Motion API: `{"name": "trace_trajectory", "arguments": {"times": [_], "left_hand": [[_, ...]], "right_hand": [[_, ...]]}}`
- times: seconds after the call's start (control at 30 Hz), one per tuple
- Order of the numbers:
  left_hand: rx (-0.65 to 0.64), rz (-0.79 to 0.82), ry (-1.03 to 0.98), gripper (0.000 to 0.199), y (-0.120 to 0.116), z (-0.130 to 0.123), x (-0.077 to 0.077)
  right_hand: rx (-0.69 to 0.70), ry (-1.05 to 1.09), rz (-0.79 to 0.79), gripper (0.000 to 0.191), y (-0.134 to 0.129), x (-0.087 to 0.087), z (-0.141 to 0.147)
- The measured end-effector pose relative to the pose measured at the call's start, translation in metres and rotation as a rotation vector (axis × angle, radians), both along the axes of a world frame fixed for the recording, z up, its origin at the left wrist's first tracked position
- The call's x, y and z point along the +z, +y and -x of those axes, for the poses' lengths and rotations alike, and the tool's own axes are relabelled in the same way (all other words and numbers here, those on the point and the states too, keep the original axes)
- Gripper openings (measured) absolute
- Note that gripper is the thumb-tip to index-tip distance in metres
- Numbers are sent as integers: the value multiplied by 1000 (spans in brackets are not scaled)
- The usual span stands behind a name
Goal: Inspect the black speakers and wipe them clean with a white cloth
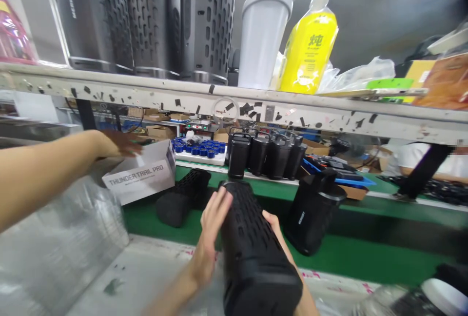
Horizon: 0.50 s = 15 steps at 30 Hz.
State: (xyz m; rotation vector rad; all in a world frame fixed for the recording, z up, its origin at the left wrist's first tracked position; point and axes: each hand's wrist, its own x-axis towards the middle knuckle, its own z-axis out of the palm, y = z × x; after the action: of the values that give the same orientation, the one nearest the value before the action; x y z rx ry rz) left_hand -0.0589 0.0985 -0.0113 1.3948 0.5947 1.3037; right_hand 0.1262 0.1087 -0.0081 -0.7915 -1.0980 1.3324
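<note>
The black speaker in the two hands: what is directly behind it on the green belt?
Behind the black speaker held by the left hand and right hand, a row of black speakers stands. The speaker covers the belt directly behind it.

Around our held black speaker (256, 252), another speaker lying (181, 201) left-ahead, an upright speaker (310, 218) close right, a co-worker's arm (47, 174) over the white box (142, 174) far left, green belt (365, 252) open beyond right.

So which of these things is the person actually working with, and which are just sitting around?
In hand:
- black speaker, held between the left hand and right hand

Lying about:
- white box, with another person's arm reaching to it
- second speaker on the green belt
- grey shaker
- yellow bottle
</note>
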Motion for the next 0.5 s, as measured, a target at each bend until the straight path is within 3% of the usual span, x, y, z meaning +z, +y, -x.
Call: {"name": "trace_trajectory", "arguments": {"times": [0.07, 0.13, 0.2, 0.33, 0.43, 0.5], "left_hand": [[-62, 131, -30, 96, 4, -7, 2], [-156, 242, -56, 94, 0, -13, 5], [-229, 278, -115, 88, -12, -18, 11], [-285, 206, -315, 71, -35, -19, 29], [-192, 237, -319, 61, -33, -19, 31], [-113, 240, -282, 68, -25, -18, 25]], "right_hand": [[-4, 5, -12, 77, -9, 5, -3], [-15, -19, -66, 99, -23, 15, -4], [21, -87, -174, 110, -36, 26, -2], [91, -205, -425, 109, -44, 33, 3], [82, -280, -359, 109, -35, 22, -2], [72, -352, -296, 102, -30, 14, -5]]}}
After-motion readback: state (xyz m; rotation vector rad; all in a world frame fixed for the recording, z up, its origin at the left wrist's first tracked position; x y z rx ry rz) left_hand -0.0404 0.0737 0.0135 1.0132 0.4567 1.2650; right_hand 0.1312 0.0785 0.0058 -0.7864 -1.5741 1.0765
